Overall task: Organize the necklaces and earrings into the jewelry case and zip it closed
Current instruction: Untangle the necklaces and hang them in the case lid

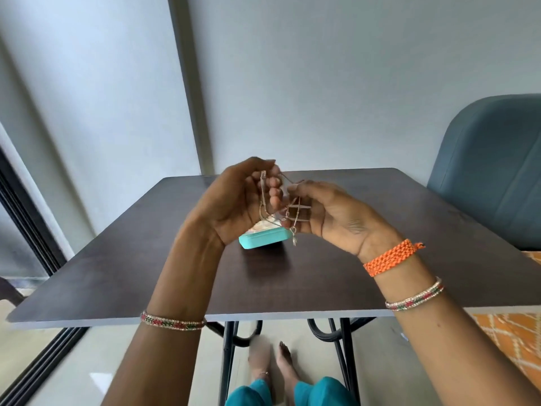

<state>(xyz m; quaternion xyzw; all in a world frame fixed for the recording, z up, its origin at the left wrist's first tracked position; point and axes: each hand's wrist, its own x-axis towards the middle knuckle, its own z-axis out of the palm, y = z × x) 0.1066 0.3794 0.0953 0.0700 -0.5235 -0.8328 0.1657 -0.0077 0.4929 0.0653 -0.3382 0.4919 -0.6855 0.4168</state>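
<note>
1. Left hand (234, 200): raised above the tabletop, palm turned toward the right hand, fingers curled inward. Its grip is closed on a thin chain necklace (265, 197); the chain runs down across the palm from the fingertips at 12 o'clock.

2. Right hand (336, 218): raised at 3 o'clock of the left hand, just beside it. Fingers partly curled; the forefinger and thumb pinch a strand of the same necklace. The grip is narrow, with the remaining fingers loosely bent beneath the chain.

3. Necklace: stretched and looped between the two hands, strands crossing in the gap between them. A small pendant (294, 240) hangs free at the lowest point, at 6 o'clock of the crossing strands. Whether this is one chain or several tangled together cannot be told.

4. Jewelry case (263, 241): turquoise, resting on the tabletop directly below the hands, largely hidden by them. It appears open, with pale contents showing at its top edge; these are too obscured to identify.

5. Tabletop (146, 259): dark wood-grain surface on black metal legs.

6. Wrists: an orange braided band (390, 257) and a bangle (415, 297) on the right arm; a matching bangle (172, 320) on the left.

7. Surroundings: a blue chair (491, 171) at 2 o'clock beyond the tabletop.
</note>
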